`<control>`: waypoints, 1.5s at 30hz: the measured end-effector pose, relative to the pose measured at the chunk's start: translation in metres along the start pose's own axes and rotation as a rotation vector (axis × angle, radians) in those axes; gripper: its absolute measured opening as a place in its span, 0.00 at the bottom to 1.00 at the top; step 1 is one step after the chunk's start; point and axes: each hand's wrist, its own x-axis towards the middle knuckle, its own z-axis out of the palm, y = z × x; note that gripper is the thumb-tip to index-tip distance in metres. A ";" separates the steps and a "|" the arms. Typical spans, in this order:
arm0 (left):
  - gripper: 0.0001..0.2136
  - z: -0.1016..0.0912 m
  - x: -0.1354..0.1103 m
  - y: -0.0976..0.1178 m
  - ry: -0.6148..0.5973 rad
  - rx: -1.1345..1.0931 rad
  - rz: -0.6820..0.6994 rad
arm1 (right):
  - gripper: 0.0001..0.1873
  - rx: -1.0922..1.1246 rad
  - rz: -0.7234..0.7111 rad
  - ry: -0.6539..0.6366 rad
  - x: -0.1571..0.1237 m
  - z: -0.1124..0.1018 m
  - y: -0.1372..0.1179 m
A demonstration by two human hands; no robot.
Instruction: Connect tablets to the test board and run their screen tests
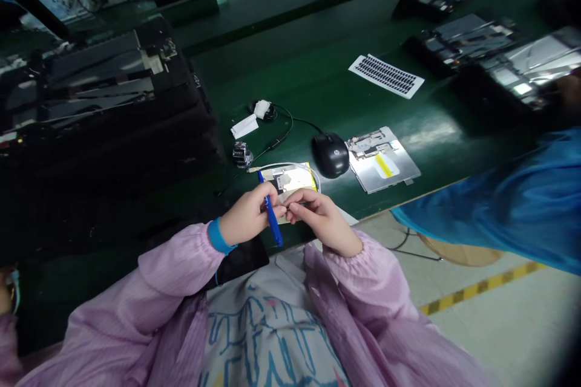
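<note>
A blue pen [273, 217] slants through my left hand [242, 216], which is closed on it and wears a blue wristband [219, 237]. My right hand [325, 222] is closed in a pinch. The fingertips of both hands meet around something small that I cannot make out. Behind my fingers lies a small flat panel with a yellow edge [297, 176], partly hidden by the hands. A white cable [318, 180] curves around it. Just beyond, a silver tally counter [242, 155] sits on the green bench.
A black mouse [333, 154] and a silver tablet part with a yellow strip [385, 164] lie to the right. Farther back is a keyboard-like label sheet [385, 75]. Stacked device parts [104, 72] fill the left. A person's blue garment [508, 205] is at right.
</note>
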 end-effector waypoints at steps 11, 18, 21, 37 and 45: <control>0.08 -0.012 0.004 -0.015 0.173 0.446 -0.037 | 0.12 -0.864 -0.363 0.150 -0.001 0.011 0.035; 0.08 -0.015 0.007 -0.013 0.120 0.429 -0.087 | 0.16 -1.150 -0.416 0.074 -0.006 0.014 0.041; 0.08 -0.015 0.008 -0.013 0.114 0.418 -0.093 | 0.15 -1.131 -0.444 0.099 -0.005 0.013 0.043; 0.11 -0.010 0.012 -0.009 0.125 0.518 -0.166 | 0.16 -1.211 -0.456 0.092 -0.006 0.014 0.045; 0.11 -0.008 0.011 -0.010 0.142 0.533 -0.151 | 0.17 -1.256 -0.467 0.090 -0.006 0.015 0.045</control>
